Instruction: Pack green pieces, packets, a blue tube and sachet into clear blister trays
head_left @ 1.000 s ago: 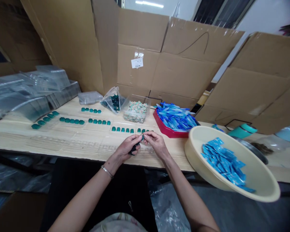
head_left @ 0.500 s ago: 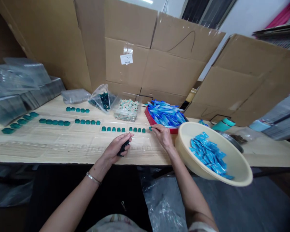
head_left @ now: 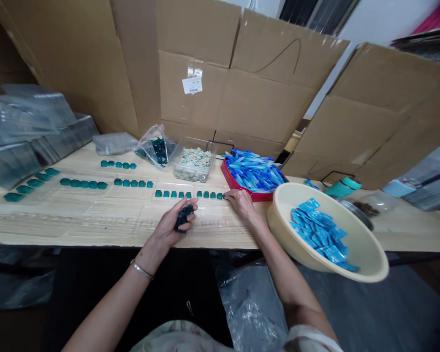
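My left hand is cupped, palm up, around several dark green pieces above the table's front part. At the right end of a row of small green pieces, my right hand pinches one more green piece down by the tray. These pieces look like small faceted gems. The row sits in a clear plastic tray lying open on the table. More groups of green pieces run in lines to the left, some in similar clear trays.
Behind the rows stand a bag of dark green pieces, a clear box of small pale tiles and a red tray of blue sticks. A cream basin with blue packets is at my right. Clear plastic boxes are stacked far left.
My right hand has moved slightly left and set its green piece close against the row's end. My left hand has turned and opened a little, showing more of the pieces in it.
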`<action>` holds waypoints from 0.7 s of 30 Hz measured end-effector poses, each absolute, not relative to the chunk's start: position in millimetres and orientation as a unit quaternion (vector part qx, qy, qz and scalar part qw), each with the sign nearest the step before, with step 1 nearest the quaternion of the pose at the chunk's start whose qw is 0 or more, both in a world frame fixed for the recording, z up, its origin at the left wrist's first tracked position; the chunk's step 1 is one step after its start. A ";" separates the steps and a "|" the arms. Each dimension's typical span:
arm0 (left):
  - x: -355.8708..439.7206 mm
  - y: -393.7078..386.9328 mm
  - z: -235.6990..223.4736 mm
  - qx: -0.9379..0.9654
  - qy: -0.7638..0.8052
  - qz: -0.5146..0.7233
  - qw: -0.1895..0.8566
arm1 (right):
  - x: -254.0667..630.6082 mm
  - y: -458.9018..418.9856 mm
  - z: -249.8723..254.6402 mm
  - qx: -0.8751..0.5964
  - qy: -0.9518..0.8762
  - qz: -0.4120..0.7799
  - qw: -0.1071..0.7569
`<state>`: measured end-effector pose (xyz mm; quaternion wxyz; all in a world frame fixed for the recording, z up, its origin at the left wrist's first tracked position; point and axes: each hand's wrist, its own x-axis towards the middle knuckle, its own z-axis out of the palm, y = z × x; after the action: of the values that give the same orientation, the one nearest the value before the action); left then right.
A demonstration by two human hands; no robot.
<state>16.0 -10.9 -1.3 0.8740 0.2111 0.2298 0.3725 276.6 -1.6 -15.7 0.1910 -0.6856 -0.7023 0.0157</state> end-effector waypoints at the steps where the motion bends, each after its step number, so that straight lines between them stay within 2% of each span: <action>1: 16.7 -10.5 -1.1 0.206 0.231 0.379 0.872 | 276.5 -2.7 -15.1 -0.688 -0.701 0.016 0.188; 3: 18.2 -10.4 -1.3 0.198 0.237 0.395 0.865 | 272.3 -6.4 -12.2 -0.675 -0.707 0.008 0.209; 6: 21.6 -10.4 -2.8 0.195 0.259 0.425 0.845 | 250.9 -16.6 -2.8 -0.623 -0.715 0.003 0.316; 9: 26.9 -11.0 -3.0 0.210 0.279 0.461 0.816 | 215.0 -31.6 7.8 -0.546 -0.734 0.082 0.396; 13: 33.0 -14.7 0.4 0.246 0.319 0.487 0.775 | 177.7 -43.6 13.2 -0.462 -0.787 0.167 0.374; 21: 32.2 -16.8 0.0 0.337 0.349 0.473 0.735 | 169.3 -40.6 10.2 -0.458 -0.786 0.170 0.378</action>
<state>32.2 -16.8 0.0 0.7354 0.3365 0.3492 0.4733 169.3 -40.6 10.2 0.3781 -0.4579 -0.7864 0.1701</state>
